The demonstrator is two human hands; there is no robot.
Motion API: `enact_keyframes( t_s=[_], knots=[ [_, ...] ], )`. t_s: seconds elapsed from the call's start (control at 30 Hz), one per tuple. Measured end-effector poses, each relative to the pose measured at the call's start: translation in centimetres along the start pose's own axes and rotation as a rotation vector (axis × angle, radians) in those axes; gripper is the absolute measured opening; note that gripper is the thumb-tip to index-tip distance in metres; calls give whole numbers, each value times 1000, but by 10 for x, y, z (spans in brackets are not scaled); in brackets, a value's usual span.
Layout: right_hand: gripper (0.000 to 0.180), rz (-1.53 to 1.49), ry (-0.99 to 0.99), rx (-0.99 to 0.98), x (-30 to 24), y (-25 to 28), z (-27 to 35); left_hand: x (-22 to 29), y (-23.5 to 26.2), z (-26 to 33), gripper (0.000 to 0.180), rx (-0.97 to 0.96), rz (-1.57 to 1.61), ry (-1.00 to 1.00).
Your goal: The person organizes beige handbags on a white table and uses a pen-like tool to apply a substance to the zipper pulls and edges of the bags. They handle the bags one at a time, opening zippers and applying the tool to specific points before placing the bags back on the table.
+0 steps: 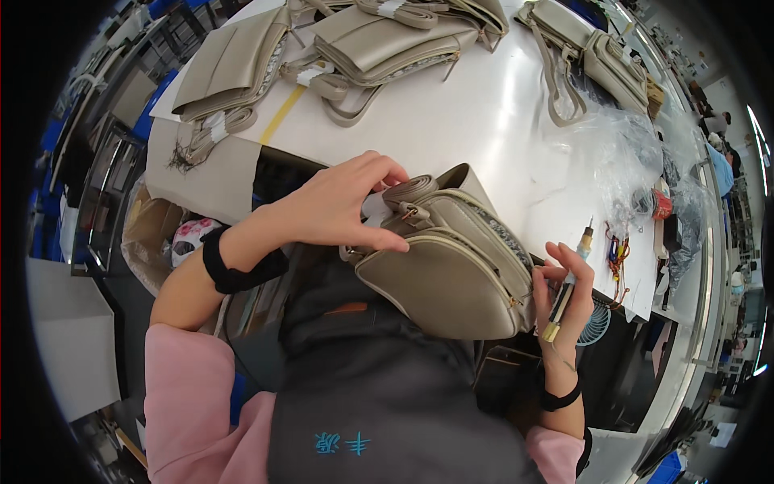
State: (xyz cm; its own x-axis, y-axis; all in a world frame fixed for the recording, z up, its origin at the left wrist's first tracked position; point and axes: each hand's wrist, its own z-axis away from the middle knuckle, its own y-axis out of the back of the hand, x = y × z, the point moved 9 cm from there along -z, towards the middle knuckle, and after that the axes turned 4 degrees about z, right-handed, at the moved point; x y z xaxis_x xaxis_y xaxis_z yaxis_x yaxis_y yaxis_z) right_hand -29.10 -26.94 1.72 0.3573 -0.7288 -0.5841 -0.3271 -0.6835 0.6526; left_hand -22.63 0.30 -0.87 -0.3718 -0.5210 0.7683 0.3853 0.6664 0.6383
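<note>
Beige faux-leather, all of it: we see a white worktable [484, 137] filling the upper middle of the frame, with finished bags [379, 44] and folded straps stacked along its top edge, more bags [601, 56] at upper right. Clear plastic wrap [637, 153] lies crumpled at the right.

Centre frame, at the table's near edge above the dark apron [379, 379], sits the bag being worked, a small taupe shoulder bag [451, 270] with a patterned zipper band. Left hand [339, 206] rests on its top left; thumb and forefinger pinch at the strap loop and metal clasp [409, 211], other fingers curled loosely over it. Right hand [564, 290] steadies the bag's right end, fingers closed around a slim pen-like tool [568, 286] with a yellowish base and dark tip pointing up.

Our judgement for this step: we'd keep the bag braced against the body so it can't roll, hold the clasp pinch firm, and keep the tool tip off the bag's surface until it is needed there.

Small bits at right: red thread or cords [617, 246], a red roll [663, 203], a light blue fan [598, 323] below the table edge. Room looks like a workshop, with racks at left and other benches far right.
</note>
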Motion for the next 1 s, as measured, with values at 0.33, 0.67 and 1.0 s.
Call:
enact_keyframes(
  t_s=[0.33,0.67,1.0],
  knots=[
    [46,47,-80,-5,25,-2,10,-8,-10,9,48,-115,203,206],
    [44,46,-147,12,36,5,16,125,-35,88,61,185,-446,-536],
    [45,-111,319,25,-68,16,-8,129,-98,96,69,45,-745,-621]
  ],
)
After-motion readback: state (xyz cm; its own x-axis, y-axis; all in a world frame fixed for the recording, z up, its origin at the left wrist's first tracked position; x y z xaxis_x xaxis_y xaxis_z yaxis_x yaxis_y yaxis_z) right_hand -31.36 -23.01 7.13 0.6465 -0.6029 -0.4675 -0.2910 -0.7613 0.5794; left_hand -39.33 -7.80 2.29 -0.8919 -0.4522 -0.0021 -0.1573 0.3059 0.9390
